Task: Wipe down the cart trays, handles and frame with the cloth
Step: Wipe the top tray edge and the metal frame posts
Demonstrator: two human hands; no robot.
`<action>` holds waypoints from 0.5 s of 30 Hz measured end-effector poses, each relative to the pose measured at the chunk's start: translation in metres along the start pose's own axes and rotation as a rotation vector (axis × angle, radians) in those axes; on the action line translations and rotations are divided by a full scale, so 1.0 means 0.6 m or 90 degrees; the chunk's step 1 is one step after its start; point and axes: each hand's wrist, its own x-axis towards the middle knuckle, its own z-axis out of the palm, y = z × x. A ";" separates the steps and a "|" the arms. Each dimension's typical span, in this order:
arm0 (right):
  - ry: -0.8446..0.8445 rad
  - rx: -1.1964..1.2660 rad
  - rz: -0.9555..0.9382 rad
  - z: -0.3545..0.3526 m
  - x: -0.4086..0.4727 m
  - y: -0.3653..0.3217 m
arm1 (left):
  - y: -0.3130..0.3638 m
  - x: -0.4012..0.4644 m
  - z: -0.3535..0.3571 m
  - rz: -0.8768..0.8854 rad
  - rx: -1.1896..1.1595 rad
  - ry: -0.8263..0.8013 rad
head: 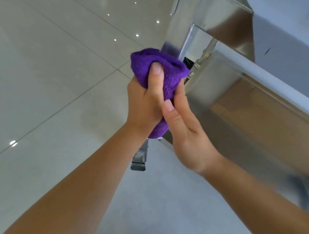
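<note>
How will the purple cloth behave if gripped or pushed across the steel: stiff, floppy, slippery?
Probably floppy: the purple cloth is bunched into a wad in the left hand, with a tail hanging out below the palm. Its fuzzy pile suggests it compresses and drags rather than slides on the cart frame. Likely light: the left hand grips it alone, while the right hand only touches it.

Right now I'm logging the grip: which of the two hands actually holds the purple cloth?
The left hand grips the bunched purple terry cloth, thumb curled over it. The right hand lies flat alongside, fingers straight.
</note>
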 end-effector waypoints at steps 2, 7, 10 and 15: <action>-0.001 -0.028 0.019 0.005 0.001 0.013 | -0.021 0.000 -0.004 -0.018 -0.012 0.015; -0.014 -0.171 0.112 0.019 -0.001 0.053 | -0.062 -0.041 -0.022 -0.142 0.091 -0.052; -0.008 -0.326 0.195 0.018 -0.002 0.068 | -0.096 -0.054 -0.044 -0.189 0.099 -0.011; 0.086 -0.176 0.186 -0.005 -0.004 0.045 | -0.065 -0.074 -0.063 -0.235 0.173 -0.084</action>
